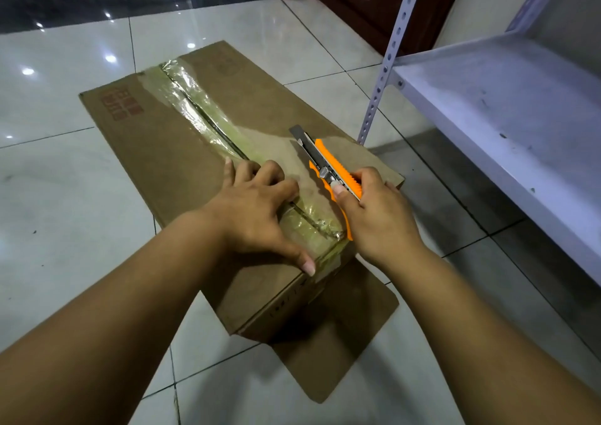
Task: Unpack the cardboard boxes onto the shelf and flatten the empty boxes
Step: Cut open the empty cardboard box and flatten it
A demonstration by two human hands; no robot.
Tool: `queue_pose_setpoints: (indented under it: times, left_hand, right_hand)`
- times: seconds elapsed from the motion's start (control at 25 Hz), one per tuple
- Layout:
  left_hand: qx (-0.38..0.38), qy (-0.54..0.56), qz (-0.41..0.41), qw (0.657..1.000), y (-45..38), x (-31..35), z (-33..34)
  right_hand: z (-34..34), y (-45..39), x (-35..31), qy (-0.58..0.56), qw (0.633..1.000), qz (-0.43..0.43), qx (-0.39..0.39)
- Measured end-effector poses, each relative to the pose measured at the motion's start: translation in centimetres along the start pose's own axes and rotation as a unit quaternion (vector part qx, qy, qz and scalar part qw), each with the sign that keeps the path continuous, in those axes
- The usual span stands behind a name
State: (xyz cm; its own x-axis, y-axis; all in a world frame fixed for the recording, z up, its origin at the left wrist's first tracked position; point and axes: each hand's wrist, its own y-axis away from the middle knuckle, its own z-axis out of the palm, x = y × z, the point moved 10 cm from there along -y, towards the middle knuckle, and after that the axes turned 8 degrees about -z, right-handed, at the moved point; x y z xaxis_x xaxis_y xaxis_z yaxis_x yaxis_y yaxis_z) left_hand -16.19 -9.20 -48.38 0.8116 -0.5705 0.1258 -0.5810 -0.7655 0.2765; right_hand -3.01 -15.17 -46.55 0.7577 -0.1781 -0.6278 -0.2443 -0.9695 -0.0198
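A long brown cardboard box (169,138) lies on the tiled floor, its top seam covered by clear tape (198,106) that looks slit along the middle. My left hand (257,210) rests on the near part of the seam, fingertips curled into the slit and thumb stretched to the near edge. My right hand (380,216) grips an orange utility knife (328,164) above the right flap, blade out and pointing away from me.
A grey metal shelf (507,112) with a perforated upright (383,67) stands at the right, its board bare and scuffed. A flat piece of cardboard (344,343) lies under the box's near end. A dark mat and a red object are at the far edge.
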Motion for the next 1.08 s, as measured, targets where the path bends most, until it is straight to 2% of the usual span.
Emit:
queue_pose_setpoints:
  times: [0.2,0.44,0.6,0.68,0.88,1.08]
  left_hand:
    - [0.009,0.079,-0.033,0.996,1.0,0.8,0.1]
    - [0.093,0.125,-0.044,0.987,1.7,0.7,-0.4]
    - [0.131,0.158,-0.006,0.979,1.9,1.2,-1.0]
    - [0.154,0.156,0.002,0.976,1.8,1.3,-1.4]
    - [0.180,0.155,-0.034,0.971,0.8,-0.3,-1.9]
    - [0.152,0.136,-0.041,0.978,0.3,-0.7,-1.5]
  right_hand:
    - [0.9,0.0,1.1,-0.062,0.998,0.003,0.002]
    - [-0.2,0.7,1.1,-0.179,0.982,0.003,0.063]
    - [-1.9,1.1,1.6,-0.151,0.983,-0.005,0.108]
    - [-2.6,1.6,1.6,-0.178,0.977,-0.004,0.118]
    - [-2.6,2.6,1.9,-0.232,0.968,0.033,0.094]
    - [-1.1,3.2,2.8,-0.228,0.970,0.088,-0.007]
